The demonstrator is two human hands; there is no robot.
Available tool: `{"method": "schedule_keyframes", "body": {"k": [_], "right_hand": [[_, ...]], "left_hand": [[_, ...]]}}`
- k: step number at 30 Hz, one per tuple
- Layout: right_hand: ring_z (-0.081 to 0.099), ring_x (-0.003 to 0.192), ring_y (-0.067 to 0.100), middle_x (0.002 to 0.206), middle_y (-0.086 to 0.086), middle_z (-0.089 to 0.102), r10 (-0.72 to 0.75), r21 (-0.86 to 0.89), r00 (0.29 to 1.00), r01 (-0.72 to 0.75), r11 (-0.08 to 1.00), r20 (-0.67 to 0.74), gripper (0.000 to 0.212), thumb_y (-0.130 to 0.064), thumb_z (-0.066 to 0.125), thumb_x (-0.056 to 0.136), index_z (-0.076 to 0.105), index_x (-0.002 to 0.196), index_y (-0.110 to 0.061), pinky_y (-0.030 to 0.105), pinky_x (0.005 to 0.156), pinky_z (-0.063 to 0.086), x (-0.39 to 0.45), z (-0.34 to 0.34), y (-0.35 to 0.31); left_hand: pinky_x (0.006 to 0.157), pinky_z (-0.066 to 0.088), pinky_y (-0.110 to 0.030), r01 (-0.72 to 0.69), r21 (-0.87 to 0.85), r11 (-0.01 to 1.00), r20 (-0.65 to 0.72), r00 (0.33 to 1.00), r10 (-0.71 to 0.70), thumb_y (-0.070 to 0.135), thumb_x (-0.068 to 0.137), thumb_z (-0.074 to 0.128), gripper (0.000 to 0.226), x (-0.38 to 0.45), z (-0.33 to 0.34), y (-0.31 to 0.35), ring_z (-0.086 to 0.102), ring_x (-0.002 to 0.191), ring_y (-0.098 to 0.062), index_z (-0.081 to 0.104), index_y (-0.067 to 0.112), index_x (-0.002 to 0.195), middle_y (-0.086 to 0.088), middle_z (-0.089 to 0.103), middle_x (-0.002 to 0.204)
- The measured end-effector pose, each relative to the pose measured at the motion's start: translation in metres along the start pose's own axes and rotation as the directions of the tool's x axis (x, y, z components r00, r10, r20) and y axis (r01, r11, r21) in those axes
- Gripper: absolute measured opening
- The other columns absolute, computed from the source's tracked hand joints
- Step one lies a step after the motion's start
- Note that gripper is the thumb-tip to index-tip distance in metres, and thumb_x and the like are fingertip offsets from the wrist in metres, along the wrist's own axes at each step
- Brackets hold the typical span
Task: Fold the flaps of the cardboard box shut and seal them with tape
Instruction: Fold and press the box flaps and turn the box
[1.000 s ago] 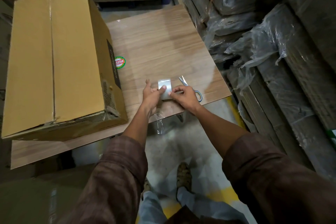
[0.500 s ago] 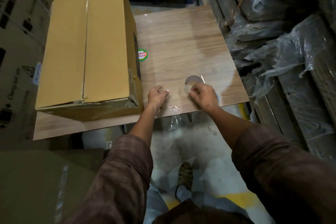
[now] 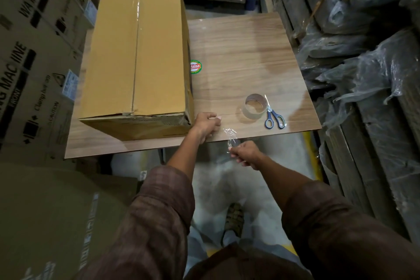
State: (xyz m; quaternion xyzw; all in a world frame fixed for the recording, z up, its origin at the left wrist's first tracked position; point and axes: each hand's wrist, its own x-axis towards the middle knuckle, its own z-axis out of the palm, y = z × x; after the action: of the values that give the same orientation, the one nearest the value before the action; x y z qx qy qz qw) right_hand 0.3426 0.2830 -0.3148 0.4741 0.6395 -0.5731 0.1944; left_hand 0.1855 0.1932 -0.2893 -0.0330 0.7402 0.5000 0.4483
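Cardboard box (image 3: 138, 52): on the tabletop (image 3: 245, 57), left side, flaps closed. Both hands pinch a clear tape strip (image 3: 230, 135): left hand (image 3: 206, 124) at the near edge, right hand (image 3: 245, 153) below it. Risk: slack strip may fold and self-adhere.

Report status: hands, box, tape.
Left hand and right hand pinch a clear tape strip. Cardboard box flaps folded shut. Tape roll, scissors idle beside.
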Motion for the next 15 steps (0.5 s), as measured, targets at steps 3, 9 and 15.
{"method": "schedule_keyframes", "body": {"k": [3, 9, 15], "right_hand": [[0.045, 0.045, 0.009, 0.065, 0.002, 0.064, 0.051, -0.099, 0.996, -0.044, 0.994, 0.068, 0.025, -0.027, 0.073, 0.092, 0.067, 0.080, -0.007, 0.020, 0.041, 0.033, -0.009, -0.011, -0.031], [0.051, 0.048, 0.009, 0.063, 0.002, 0.059, 0.260, -0.461, 0.841, -0.013, 0.887, 0.475, 0.026, -0.034, 0.070, 0.091, 0.071, 0.082, -0.009, 0.020, 0.050, 0.045, -0.041, -0.055, -0.095], [0.067, 0.067, 0.004, 0.075, -0.002, 0.069, 0.211, -0.431, 0.813, 0.054, 0.901, 0.542, 0.018, -0.017, 0.056, 0.100, 0.064, 0.086, -0.010, 0.020, 0.061, 0.056, -0.098, -0.070, -0.159]], "left_hand": [[0.054, 0.030, -0.024, -0.083, 0.057, 0.995, 0.000, 0.997, 0.083, 0.016, 0.095, 0.066, 0.045, -0.016, -0.010, 0.013, 0.053, 0.062, -0.016, 0.054, 0.014, 0.138, -0.008, 0.064, 0.087], [0.075, 0.044, -0.030, -0.330, 0.213, 0.920, 0.208, 0.935, 0.287, 0.038, 0.098, 0.063, 0.049, -0.058, -0.010, 0.060, 0.056, 0.102, -0.015, 0.054, 0.020, 0.142, -0.004, 0.063, 0.119], [0.085, 0.056, -0.043, -0.163, 0.328, 0.931, 0.461, 0.887, -0.006, 0.068, 0.096, 0.041, 0.068, -0.102, -0.041, 0.102, 0.063, 0.108, -0.030, 0.040, 0.023, 0.147, -0.010, 0.060, 0.132]]}}
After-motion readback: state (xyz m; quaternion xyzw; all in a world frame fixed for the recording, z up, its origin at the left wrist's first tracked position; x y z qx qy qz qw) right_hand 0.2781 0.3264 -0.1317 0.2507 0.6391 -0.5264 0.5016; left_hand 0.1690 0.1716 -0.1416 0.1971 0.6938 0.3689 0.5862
